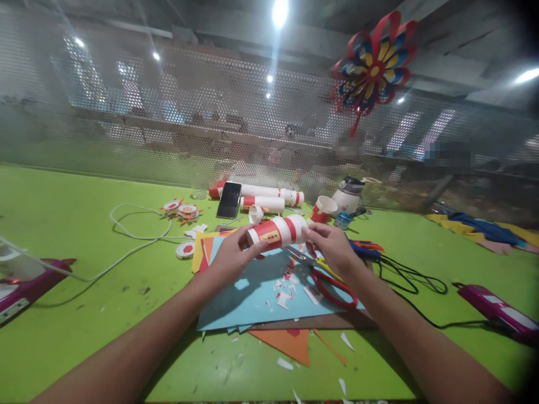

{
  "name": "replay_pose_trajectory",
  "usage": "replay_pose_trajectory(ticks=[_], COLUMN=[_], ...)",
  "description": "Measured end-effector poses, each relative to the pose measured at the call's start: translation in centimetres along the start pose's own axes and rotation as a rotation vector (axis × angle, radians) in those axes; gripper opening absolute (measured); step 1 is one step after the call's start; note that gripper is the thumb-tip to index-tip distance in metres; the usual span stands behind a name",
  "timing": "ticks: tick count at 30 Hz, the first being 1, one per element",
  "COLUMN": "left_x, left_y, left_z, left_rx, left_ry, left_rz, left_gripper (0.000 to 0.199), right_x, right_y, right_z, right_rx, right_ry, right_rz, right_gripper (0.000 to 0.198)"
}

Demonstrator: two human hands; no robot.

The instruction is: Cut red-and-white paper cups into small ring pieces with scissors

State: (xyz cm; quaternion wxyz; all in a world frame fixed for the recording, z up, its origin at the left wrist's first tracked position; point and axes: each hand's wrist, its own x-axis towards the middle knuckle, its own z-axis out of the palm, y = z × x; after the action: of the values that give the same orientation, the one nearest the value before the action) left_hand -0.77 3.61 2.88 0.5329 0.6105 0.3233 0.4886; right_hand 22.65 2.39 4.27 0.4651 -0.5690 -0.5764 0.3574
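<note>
A white paper tube (pixel 284 229) with red bands and a yellow label lies sideways between my hands, above the sheets. My left hand (pixel 236 252) is closed round its left end, thumb along the label. At the right end, my right hand (pixel 330 244) pinches the rim with its fingertips. Beneath them is a light-blue paper sheet (pixel 236 306), strewn with red and white paper scraps (pixel 284 300). Scissors (pixel 337 297) with red handles lie on that sheet, partly hidden behind my right hand and forearm.
Behind stand a red-and-white paper cup (pixel 323 210), a jug (pixel 348 193) and a phone (pixel 229 200) leaning on paper tubes (pixel 265 204). Round paper pieces (pixel 187 211) and a white cable (pixel 138 244) lie left. Purple power strips (pixel 497 308) flank both sides; a paper flower (pixel 374 70) hangs above.
</note>
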Motion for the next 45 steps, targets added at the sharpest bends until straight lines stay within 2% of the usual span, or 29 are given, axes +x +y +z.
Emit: replay_pose_trajectory(ticks=[3, 6, 9, 13, 17, 20, 23, 26, 29, 33, 37, 41, 45], left_x=[0.4, 0.5, 0.4, 0.1, 0.1, 0.2, 0.1, -0.2, -0.7, -2.0, -3.3, -4.1, -4.4], left_y=[0.1, 0.1, 0.2, 0.3, 0.3, 0.3, 0.2, 0.1, 0.2, 1.1, 1.9, 1.9, 1.4], left_z=[-0.6, -1.2, -1.6, -2.0, -2.2, -2.0, -1.6, -1.2, -0.6, 0.7, 2.0, 2.5, 2.6], left_rx=[-0.225, -0.323, -0.393, -0.521, -0.512, -0.339, 0.087, 0.571, 0.855, 0.838, 0.790, 0.802, 0.785], left_ry=[0.073, 0.063, -0.038, -0.200, -0.251, -0.220, -0.109, 0.037, 0.051, -0.065, -0.080, -0.121, -0.080], left_rz=[-0.072, -0.105, -0.134, -0.158, -0.118, -0.052, 0.089, 0.341, 0.497, 0.482, 0.605, 0.624, 0.644], left_gripper=[0.048, 0.043, 0.036, 0.029, 0.033, 0.047, 0.057, 0.048, 0.038, 0.047, 0.059, 0.059, 0.060], right_x=[2.0, 4.5, 7.0, 9.5, 10.4, 9.3, 6.5, 2.6, -1.1, -3.6, -4.5, -5.4, -6.0], right_y=[0.8, 1.7, 2.7, 3.6, 4.0, 3.8, 3.0, 1.4, -0.6, -2.0, -1.4, -0.7, -0.7], right_z=[-1.8, -3.4, -4.1, -3.8, -3.5, -3.7, -3.9, -3.5, -2.4, -0.3, 1.0, 1.2, 1.2], right_rx=[-0.050, -0.121, -0.193, -0.250, -0.271, -0.294, -0.313, -0.317, -0.281, -0.151, -0.044, 0.016, 0.012], right_ry=[0.143, 0.248, 0.293, 0.295, 0.280, 0.260, 0.181, -0.009, -0.159, -0.176, -0.109, -0.096, -0.093], right_rz=[0.033, 0.071, 0.105, 0.125, 0.124, 0.099, 0.056, -0.027, -0.125, -0.172, -0.092, -0.032, -0.042], right_gripper=[0.027, 0.030, 0.030, 0.031, 0.031, 0.032, 0.030, 0.022, 0.019, 0.034, 0.044, 0.040, 0.035])
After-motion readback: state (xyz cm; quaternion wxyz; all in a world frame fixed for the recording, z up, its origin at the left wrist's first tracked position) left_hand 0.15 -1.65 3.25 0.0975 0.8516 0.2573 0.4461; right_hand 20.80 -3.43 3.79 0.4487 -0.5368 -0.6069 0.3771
